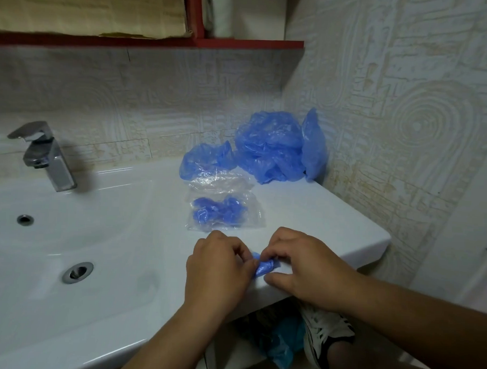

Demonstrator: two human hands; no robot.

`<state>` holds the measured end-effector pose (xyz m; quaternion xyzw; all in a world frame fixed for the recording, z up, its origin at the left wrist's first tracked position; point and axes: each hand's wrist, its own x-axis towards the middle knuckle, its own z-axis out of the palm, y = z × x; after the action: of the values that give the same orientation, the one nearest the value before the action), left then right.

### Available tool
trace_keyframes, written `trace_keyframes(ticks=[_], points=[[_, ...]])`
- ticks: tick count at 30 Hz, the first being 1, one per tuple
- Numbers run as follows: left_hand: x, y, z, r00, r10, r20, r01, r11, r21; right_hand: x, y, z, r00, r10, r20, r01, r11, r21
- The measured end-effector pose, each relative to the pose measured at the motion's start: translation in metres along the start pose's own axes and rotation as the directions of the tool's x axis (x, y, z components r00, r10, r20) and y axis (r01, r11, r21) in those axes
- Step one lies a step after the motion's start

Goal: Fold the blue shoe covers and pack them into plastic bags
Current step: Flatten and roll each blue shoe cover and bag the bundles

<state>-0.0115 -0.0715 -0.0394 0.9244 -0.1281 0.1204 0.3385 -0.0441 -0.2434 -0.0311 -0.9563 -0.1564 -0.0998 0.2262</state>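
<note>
A small folded blue shoe cover [264, 266] lies at the front edge of the white sink counter [319, 215]. My left hand [219, 269] and my right hand [305, 266] both pinch it, one at each end. Just beyond them lies a clear plastic bag [224, 211] with folded blue covers inside. More clear bags [220, 180] lie behind it. A loose pile of blue shoe covers [269, 146] is heaped in the back corner against the wall, and a smaller crumpled cover [204, 159] lies to its left.
The sink basin [66, 246] with its drain [77, 272] and a chrome tap [45, 156] fills the left. A red shelf [159, 41] hangs above. Tiled walls close the back and right. Under the counter are a shoe [322, 335] and another blue cover [282, 345].
</note>
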Motion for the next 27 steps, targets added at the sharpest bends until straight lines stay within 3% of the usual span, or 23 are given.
trace_keyframes(ticks=[6, 8, 13, 15, 19, 23, 25, 27], points=[[-0.011, -0.008, -0.012, 0.976, 0.132, 0.171, -0.144, 0.988, 0.057, 0.004, -0.001, 0.001, 1.000, -0.012, 0.022, 0.011, 1.000, 0.024], [-0.010, -0.010, -0.013, 0.975, 0.148, 0.165, -0.161, 0.985, 0.068, 0.006, -0.004, 0.001, 0.999, -0.001, 0.037, -0.001, 0.999, 0.047], [0.004, -0.010, -0.008, 0.991, 0.045, 0.122, -0.051, 0.998, 0.042, 0.017, -0.010, 0.009, 0.988, 0.114, -0.101, -0.105, 0.991, 0.089], [0.012, -0.009, -0.007, 0.988, 0.004, 0.153, -0.020, 0.994, 0.106, 0.018, -0.012, 0.012, 0.990, 0.044, -0.132, -0.044, 0.999, 0.001], [0.020, -0.008, -0.009, 0.980, -0.075, 0.186, 0.031, 0.974, 0.224, 0.014, -0.014, 0.012, 0.997, -0.067, -0.024, 0.065, 0.995, -0.079], [0.025, -0.004, -0.018, 0.992, -0.041, 0.121, 0.027, 0.993, 0.111, 0.018, -0.010, 0.012, 0.989, -0.149, -0.003, 0.147, 0.976, -0.160], [0.032, -0.002, -0.018, 0.997, 0.074, 0.002, -0.074, 0.996, 0.054, 0.021, -0.008, 0.017, 0.978, -0.207, 0.001, 0.199, 0.938, -0.284], [0.047, -0.002, -0.015, 0.971, 0.215, -0.105, -0.203, 0.972, 0.116, 0.021, -0.008, 0.020, 0.969, -0.247, -0.017, 0.222, 0.897, -0.382]])
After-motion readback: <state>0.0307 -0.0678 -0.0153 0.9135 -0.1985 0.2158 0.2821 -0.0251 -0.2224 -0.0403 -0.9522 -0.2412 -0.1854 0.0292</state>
